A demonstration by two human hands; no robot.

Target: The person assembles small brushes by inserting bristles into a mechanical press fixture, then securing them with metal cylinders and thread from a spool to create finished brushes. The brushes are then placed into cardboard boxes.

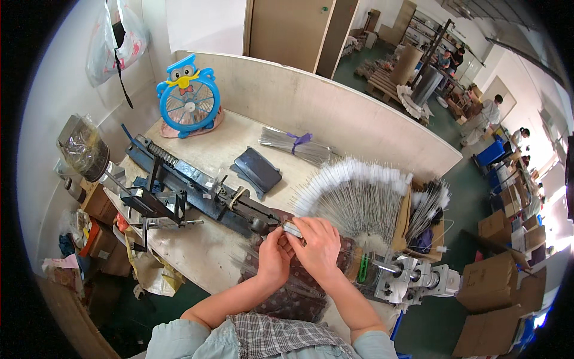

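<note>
My left hand [274, 258] and my right hand [317, 244] are close together over the front of the workbench. Both pinch a thin metal wire piece [292, 229] at the end of a long dark blue metal jig [197, 191]. Just beyond my right hand lies a fanned pile of thin wires with white brush tips [359, 194]. A dark patterned cloth [293, 293] lies under my hands.
A blue owl-shaped fan [189, 96] stands at the back left. A tied bundle of bare wires [296, 146] and a dark tray [257, 169] lie mid-bench. A metal motor unit [412, 278] sits at the right. Cardboard boxes [496, 281] and people stand farther right.
</note>
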